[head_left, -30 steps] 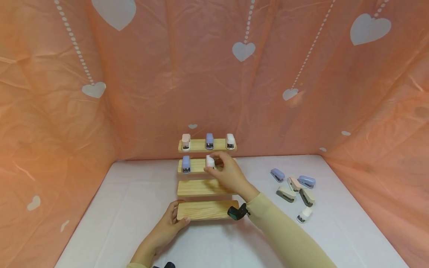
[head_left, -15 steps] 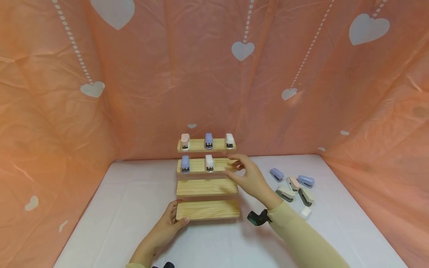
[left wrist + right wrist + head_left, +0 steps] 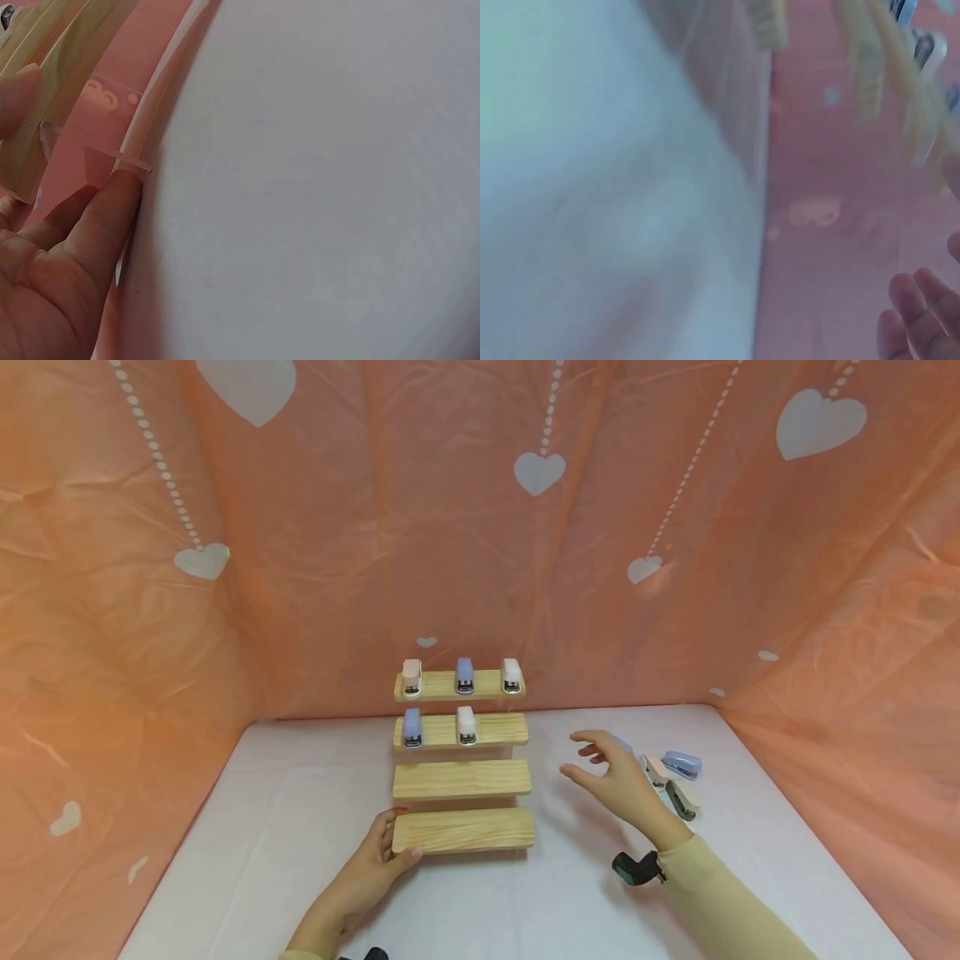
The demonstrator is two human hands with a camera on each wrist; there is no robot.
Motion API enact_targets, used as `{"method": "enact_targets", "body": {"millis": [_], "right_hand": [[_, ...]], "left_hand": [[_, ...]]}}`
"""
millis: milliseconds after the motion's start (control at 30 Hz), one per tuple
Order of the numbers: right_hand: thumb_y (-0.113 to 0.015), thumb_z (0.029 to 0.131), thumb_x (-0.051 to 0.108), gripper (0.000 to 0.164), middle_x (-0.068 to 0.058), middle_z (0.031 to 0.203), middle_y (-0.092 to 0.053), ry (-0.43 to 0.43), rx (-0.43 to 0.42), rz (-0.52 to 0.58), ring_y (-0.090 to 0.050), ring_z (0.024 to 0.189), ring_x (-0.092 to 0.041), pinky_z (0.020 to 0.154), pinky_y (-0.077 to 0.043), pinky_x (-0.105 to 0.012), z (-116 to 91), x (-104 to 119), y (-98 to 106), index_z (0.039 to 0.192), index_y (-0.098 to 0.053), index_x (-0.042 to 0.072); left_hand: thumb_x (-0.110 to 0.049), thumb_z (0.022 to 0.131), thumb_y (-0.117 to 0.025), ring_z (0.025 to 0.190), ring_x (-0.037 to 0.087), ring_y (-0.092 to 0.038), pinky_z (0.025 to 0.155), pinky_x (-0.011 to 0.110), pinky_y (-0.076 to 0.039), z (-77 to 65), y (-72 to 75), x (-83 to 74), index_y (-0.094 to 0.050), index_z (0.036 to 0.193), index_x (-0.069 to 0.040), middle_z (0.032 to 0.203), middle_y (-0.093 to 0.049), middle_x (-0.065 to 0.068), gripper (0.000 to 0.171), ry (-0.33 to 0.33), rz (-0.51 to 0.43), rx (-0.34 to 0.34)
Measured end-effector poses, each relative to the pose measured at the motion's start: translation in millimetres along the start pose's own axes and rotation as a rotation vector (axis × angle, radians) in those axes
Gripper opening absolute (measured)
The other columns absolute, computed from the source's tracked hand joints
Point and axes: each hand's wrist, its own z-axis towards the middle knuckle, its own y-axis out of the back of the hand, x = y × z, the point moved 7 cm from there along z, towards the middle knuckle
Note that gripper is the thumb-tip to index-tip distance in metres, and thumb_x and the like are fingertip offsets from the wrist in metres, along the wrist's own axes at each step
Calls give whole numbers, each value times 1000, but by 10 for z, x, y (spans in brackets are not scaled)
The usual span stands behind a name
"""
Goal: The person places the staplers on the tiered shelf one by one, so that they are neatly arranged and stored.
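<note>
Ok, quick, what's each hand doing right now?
Left hand: closed, holding the front wooden shelf by its left end.
Right hand: open, holding nothing.

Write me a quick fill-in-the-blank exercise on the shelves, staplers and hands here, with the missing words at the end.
1. In the head view, the left hand grips the ____ end of the bottom shelf.
2. The top shelf holds ____ staplers.
3. One shelf below, the white stapler stands to the ____ of the purple stapler.
4. The right hand holds ____ at this moment.

Missing words: left; three; right; nothing.
</note>
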Motion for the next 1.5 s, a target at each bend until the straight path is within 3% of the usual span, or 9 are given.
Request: {"method": "enact_targets", "body": {"millis": [100,267,433,633,867,1133,1500], "right_hand": [[-75,82,46,56,-6,122,-60,-30,5,-13,-60,103,-34,84,-51,-51,-77,-182,59,128,-58,19],[-75,83,46,58,-10,125,-59,-61,3,-32,-56,107,-30,87,-49,-51,-199,-412,157,130,-57,16],[-75,83,44,63,-15,126,-57,-130,11,-33,-53,114,-32,95,-45,-54,-310,-607,231,132,-55,9],[-74,84,43,64,-18,130,-55,-210,46,-52,-51,121,-36,99,-41,-57,-410,-791,301,134,-52,10],[-72,83,51,69,-16,136,-52,-230,77,-90,-49,119,-40,97,-41,-58,-471,-898,321,134,-53,10],[-72,83,50,70,-23,140,-47,-250,113,-146,-49,121,-41,96,-40,-62,-501,-951,298,135,-52,8],[-70,90,32,58,-24,134,-52,-270,199,-176,-50,119,-39,96,-40,-61,-500,-997,236,138,-50,5]], "left_hand": [[-28,90,-69,141,43,-18,109,57,-27,2,-2,-3,-26,146,-14,155,-10,30,72,-2,0,1],[-32,90,-70,141,43,-16,109,57,-26,6,9,14,-24,147,-13,155,-8,30,76,6,15,-3],[-26,91,-68,137,44,-30,106,55,-35,10,-4,9,-26,145,-15,154,-16,30,69,-13,-1,4],[-25,91,-68,134,43,-35,103,53,-39,11,-3,5,-28,144,-17,153,-18,31,67,-15,3,2],[-25,92,-68,133,42,-37,103,52,-40,9,-1,-2,-26,145,-16,153,-19,31,68,-11,15,5],[-24,92,-67,134,44,-35,103,53,-39,1,-8,-5,-27,145,-16,153,-16,32,68,-10,15,7],[-25,92,-67,131,41,-40,101,50,-42,-1,-11,-17,-26,145,-15,153,-19,31,68,-15,12,4]]}}
